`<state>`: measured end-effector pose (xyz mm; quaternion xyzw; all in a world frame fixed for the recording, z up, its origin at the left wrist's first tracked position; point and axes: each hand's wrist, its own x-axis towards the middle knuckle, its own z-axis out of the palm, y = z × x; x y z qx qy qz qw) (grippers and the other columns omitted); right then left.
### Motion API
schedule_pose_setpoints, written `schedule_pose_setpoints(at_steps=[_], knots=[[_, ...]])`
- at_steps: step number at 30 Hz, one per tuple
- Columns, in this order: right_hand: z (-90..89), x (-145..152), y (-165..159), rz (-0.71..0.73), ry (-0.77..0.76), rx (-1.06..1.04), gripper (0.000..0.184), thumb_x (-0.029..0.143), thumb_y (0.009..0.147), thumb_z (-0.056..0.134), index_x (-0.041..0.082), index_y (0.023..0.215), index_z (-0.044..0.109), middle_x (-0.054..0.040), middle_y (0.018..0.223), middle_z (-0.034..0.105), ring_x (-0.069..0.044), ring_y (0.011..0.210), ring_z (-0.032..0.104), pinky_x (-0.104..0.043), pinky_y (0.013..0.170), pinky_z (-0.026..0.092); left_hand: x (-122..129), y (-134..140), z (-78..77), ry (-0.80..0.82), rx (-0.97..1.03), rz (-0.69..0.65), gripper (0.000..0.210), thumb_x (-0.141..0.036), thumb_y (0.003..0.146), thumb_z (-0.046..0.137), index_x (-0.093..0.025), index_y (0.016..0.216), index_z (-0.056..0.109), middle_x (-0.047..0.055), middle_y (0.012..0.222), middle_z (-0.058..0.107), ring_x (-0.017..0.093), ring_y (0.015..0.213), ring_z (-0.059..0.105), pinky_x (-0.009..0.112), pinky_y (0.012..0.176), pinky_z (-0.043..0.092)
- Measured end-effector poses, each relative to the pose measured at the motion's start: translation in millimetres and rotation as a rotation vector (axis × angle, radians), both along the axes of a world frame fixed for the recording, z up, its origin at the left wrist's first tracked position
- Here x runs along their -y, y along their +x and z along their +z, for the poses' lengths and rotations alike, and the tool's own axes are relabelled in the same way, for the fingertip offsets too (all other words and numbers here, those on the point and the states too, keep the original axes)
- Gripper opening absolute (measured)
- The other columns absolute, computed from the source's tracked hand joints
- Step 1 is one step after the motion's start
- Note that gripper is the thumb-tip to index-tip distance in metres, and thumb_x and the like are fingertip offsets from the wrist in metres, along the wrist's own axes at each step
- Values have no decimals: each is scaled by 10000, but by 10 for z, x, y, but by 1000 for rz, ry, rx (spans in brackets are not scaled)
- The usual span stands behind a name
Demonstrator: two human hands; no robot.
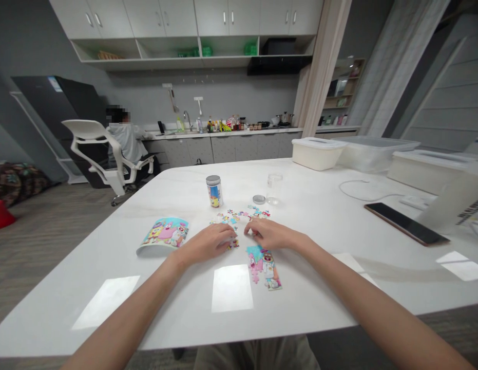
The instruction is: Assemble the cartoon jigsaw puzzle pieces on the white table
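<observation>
Loose jigsaw puzzle pieces [231,218] lie scattered on the white table between and beyond my hands. My left hand [213,239] rests low over some of them, its fingers loosely bent and apart; no held piece shows. My right hand [267,232] hovers at the pieces with curved, spread fingers, its fingertips partly hidden. Just below it sits a partly joined cartoon puzzle [267,267], pink, blue and white, with a jagged left edge. To the left of my left hand, a curled picture sheet [165,232] shows similar cartoon figures.
Behind the pieces stand a lidded puzzle jar [214,191], a clear open jar [274,190] and a silver lid [259,199]. At right are a phone [406,223], a white cable [362,197] and storage boxes [318,154]. A person [127,141] sits in the background.
</observation>
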<state>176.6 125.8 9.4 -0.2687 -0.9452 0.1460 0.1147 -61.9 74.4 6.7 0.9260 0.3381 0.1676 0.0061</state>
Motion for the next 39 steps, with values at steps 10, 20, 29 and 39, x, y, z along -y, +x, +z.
schedule_pose_setpoints(at_steps=[10, 20, 29, 39], knots=[[-37, 4, -193, -84, -432, -459, 149, 121, 750, 607, 165, 890, 634, -15, 768, 641, -130, 692, 586, -273, 670, 463, 37, 76, 27, 150, 82, 59, 149, -247, 898, 498, -195, 1030, 544, 69, 948, 635, 196, 882, 587, 344, 755, 476], [-103, 63, -298, -208, -986, -731, 259, 205, 604, 782, 156, 794, 612, -12, 702, 681, -141, 679, 657, -269, 650, 501, 52, 106, 25, 226, 106, 87, 120, -313, 899, 526, -194, 901, 543, 34, 846, 617, 171, 784, 565, 304, 719, 430], [13, 129, -252, -194, -1115, -797, 269, 246, 624, 803, 148, 807, 632, -14, 732, 683, -121, 684, 653, -266, 703, 498, 38, 65, 61, 255, 103, 80, 196, -353, 931, 483, -181, 877, 558, 29, 813, 634, 160, 755, 567, 302, 718, 412], [68, 147, -232, -158, -1114, -719, 203, 236, 703, 749, 165, 870, 659, -22, 781, 692, -121, 708, 660, -234, 631, 476, 35, 63, 80, 319, 128, 76, 179, -338, 929, 497, -185, 871, 573, 14, 791, 640, 144, 756, 575, 287, 736, 405]])
